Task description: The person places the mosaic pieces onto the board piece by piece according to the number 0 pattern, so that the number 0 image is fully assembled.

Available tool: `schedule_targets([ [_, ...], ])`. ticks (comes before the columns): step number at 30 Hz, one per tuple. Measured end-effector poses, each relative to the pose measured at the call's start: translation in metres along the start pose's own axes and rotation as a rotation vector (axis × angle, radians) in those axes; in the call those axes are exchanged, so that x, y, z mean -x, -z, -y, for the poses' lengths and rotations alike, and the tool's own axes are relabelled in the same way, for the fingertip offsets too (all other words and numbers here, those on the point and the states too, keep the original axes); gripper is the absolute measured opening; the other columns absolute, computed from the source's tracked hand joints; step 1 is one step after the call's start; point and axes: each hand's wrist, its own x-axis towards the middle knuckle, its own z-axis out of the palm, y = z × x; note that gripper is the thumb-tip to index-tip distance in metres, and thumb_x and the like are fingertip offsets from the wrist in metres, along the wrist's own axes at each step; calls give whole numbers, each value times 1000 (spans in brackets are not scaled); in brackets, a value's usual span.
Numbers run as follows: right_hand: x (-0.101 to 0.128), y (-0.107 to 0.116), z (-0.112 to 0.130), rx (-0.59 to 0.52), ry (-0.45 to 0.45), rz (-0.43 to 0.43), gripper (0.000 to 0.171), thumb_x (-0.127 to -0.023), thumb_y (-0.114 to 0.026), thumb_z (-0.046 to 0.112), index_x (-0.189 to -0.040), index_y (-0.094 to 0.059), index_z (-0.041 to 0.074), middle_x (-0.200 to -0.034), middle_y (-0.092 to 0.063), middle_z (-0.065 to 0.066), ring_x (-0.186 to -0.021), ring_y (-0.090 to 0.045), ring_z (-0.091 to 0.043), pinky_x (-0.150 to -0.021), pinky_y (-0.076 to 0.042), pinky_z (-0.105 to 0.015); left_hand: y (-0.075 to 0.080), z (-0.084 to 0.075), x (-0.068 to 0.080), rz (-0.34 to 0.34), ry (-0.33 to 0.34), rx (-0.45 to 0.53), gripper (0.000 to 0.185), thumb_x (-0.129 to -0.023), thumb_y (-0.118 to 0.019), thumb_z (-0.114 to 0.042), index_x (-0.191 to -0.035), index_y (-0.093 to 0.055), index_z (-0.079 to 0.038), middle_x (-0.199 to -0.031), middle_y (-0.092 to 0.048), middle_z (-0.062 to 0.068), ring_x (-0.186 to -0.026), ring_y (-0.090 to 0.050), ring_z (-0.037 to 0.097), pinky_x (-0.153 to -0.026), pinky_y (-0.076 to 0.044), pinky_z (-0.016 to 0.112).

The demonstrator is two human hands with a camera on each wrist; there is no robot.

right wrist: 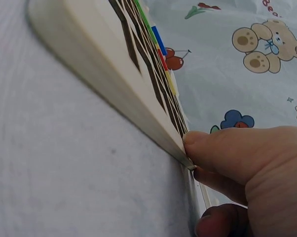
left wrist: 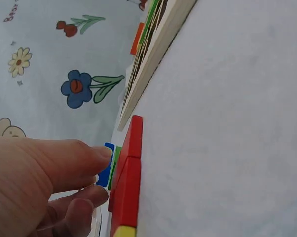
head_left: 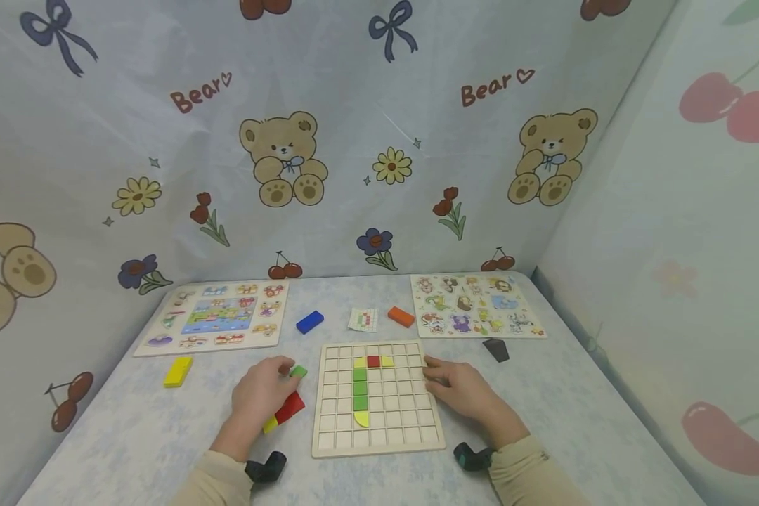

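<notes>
A wooden grid board point(head_left: 407, 422) lies in the middle of the table. On it a column of green squares point(head_left: 360, 388) stands between yellow rounded pieces, with a red square point(head_left: 373, 361) in the top row. My left hand point(head_left: 262, 390) is left of the board, thumb and fingertips apart beside a green block point(head_left: 299, 371). Red blocks point(left wrist: 126, 192) and a yellow block point(head_left: 270, 424) lie in a row just right of that hand. My right hand point(head_left: 464, 390) touches the board's right edge; in the right wrist view its thumb point(right wrist: 198, 143) rests at the rim.
Toward the back are a blue block point(head_left: 310, 322), a small pattern card point(head_left: 363, 320) and an orange block point(head_left: 401, 317). Picture puzzle boards stand at the back left point(head_left: 272, 337) and back right point(head_left: 430, 330). A yellow block point(head_left: 178, 372) sits far left, dark pieces point(head_left: 496, 349) at right.
</notes>
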Motion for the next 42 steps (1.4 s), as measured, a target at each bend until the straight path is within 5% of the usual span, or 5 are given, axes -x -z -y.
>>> schedule_targets([
  [6,0,0,0,-6,-7,8,32,-97,-72,23,-127,-74,13,-151,-57,-2,-140,-53,-31,-113,-42,-52,-9,2,-5,-23,-19,-10,37,-88,-81,-26,-121,-74,-11,-114,-75,6,-95,-68,23,-80,-56,45],
  [10,0,0,1,-12,-10,6,31,-97,-72,23,-127,-74,12,-150,-57,-2,-140,-53,-31,-113,-41,-52,-15,-17,9,-66,-86,31,30,-87,-81,-29,-116,-76,-19,-110,-74,-1,-94,-69,20,-76,-55,43],
  [17,0,1,1,14,-2,8,32,-97,-71,24,-127,-74,13,-150,-57,-3,-140,-54,-31,-113,-42,-53,-41,-68,50,43,-556,43,15,-88,-80,-35,-103,-79,-34,-102,-70,-16,-80,-65,2,-56,-44,21],
  [21,0,1,1,4,4,4,32,-97,-71,23,-127,-74,12,-150,-57,-4,-139,-54,-32,-113,-42,-53,-49,-76,58,90,-693,-12,15,-89,-79,-30,-103,-80,-35,-100,-69,-19,-72,-57,-6,-54,-39,17],
  [42,1,0,1,-4,-27,6,34,-96,-72,25,-128,-73,13,-152,-56,-2,-141,-53,-30,-114,-41,-51,-51,-75,56,126,-684,23,12,-91,-77,-27,-98,-83,-34,-101,-67,-20,-78,-60,-7,-55,-40,16],
])
